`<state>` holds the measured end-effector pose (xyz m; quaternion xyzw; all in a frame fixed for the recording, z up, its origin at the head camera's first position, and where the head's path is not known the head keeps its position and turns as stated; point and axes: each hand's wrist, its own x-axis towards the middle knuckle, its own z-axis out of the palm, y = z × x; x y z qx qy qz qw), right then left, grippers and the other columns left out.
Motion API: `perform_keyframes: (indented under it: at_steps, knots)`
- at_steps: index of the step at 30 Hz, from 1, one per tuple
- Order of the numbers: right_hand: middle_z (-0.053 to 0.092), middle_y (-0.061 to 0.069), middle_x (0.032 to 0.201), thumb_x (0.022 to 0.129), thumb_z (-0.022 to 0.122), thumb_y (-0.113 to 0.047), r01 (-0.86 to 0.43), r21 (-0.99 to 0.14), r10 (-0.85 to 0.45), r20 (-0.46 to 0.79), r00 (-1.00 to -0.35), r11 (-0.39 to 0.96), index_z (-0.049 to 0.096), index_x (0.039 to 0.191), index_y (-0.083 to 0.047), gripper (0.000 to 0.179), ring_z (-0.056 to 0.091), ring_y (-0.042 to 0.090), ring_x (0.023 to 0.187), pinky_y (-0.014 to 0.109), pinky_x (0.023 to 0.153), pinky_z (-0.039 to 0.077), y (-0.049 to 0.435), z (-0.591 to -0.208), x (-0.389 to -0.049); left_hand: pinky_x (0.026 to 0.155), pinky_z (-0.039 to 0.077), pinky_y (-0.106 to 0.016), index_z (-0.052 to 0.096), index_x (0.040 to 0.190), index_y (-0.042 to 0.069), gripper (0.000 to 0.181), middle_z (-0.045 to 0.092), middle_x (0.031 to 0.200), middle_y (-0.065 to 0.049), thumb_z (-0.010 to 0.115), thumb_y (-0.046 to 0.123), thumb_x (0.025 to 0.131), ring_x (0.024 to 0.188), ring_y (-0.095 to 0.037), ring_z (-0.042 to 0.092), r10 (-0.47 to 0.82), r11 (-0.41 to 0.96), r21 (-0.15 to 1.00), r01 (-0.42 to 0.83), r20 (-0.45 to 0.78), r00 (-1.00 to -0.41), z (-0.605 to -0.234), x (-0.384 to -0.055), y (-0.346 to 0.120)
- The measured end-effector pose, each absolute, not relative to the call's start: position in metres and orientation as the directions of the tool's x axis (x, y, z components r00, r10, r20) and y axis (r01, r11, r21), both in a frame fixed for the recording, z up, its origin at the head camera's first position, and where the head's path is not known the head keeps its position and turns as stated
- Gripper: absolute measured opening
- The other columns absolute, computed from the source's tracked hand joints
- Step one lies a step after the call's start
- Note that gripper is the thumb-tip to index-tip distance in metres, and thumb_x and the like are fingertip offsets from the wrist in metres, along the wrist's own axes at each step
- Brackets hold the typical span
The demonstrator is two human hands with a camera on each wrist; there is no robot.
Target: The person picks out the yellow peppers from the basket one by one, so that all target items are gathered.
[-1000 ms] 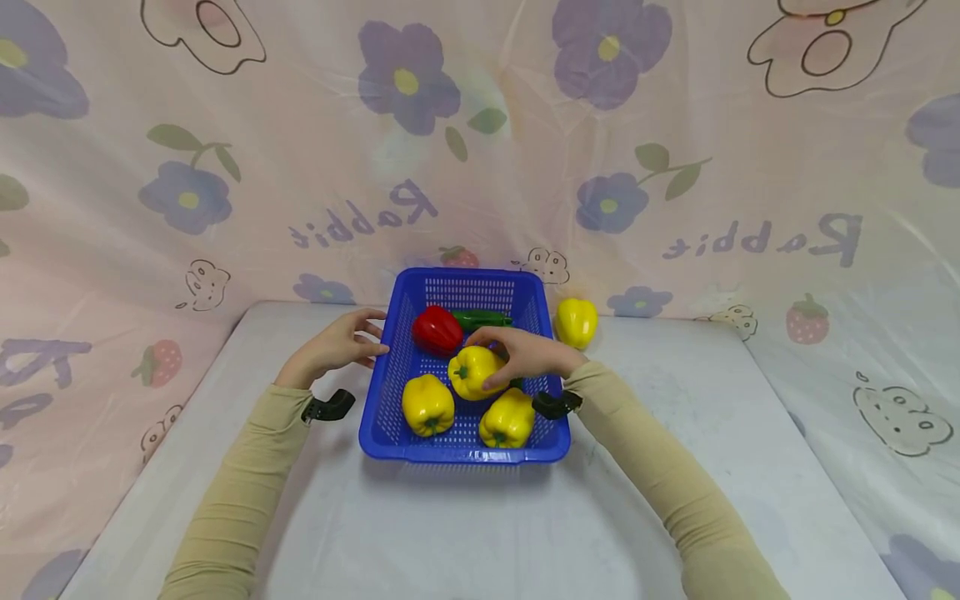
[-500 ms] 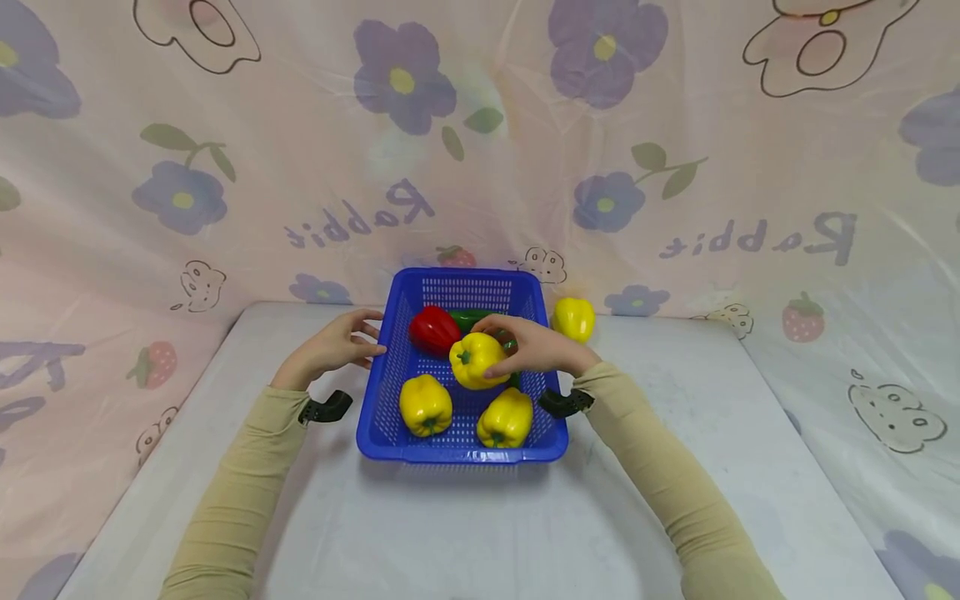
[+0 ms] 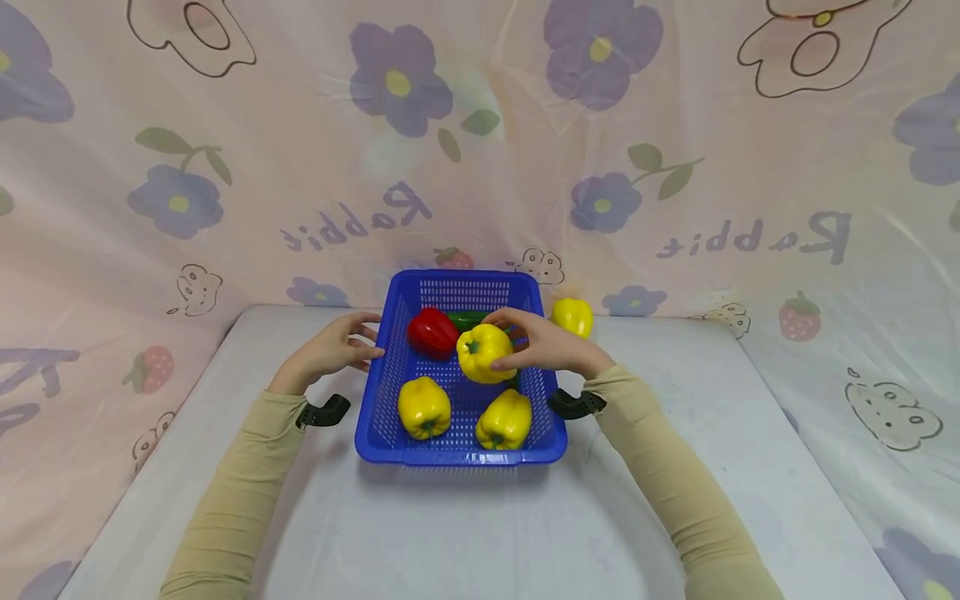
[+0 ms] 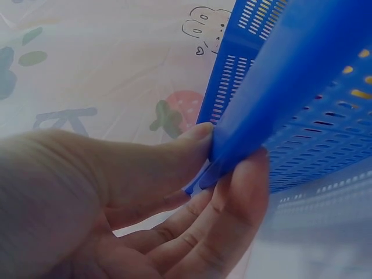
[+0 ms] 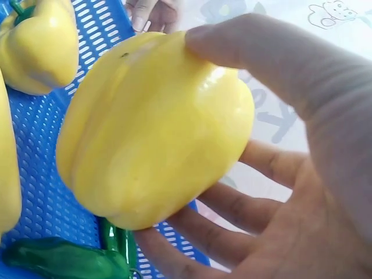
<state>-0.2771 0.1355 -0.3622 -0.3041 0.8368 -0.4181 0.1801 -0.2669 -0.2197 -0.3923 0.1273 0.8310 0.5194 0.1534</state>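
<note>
Left hand: pinches blue basket at its left rim | Right hand: grips yellow pepper over basket, thumb opposing fingers

I saw soft, even light over the table, faint shadows about the basket and glints on the yellow peppers. The left wrist view was dim; the right's was brighter, its far cloth washed pale.

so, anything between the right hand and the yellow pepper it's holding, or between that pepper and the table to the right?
Nothing at the right hand; it grips the yellow pepper. Toward the table, the blue basket's right rim crosses the path; can't tell whether the pepper clears it.
</note>
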Motion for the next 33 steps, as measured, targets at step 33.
perform_keyframes:
  at_steps: [33]
  knots:
    - [0.047,0.003,0.134,0.083,0.075,-0.038,-0.244,-0.852,-0.522,-0.040,-0.852,0.464,0.042,0.139,-0.019,0.068,0.050,0.028,0.117,0.045,0.098,0.045,0.178,-0.348,-0.263,0.076,0.057,-0.040,0.027,0.147,-0.005,0.065,0.045,0.124,-0.031,0.062,0.004,0.092,0.089,-0.030,0.063,0.392,0.416,0.907,0.070,-0.109,-0.913,-0.393,-0.267,-0.224]
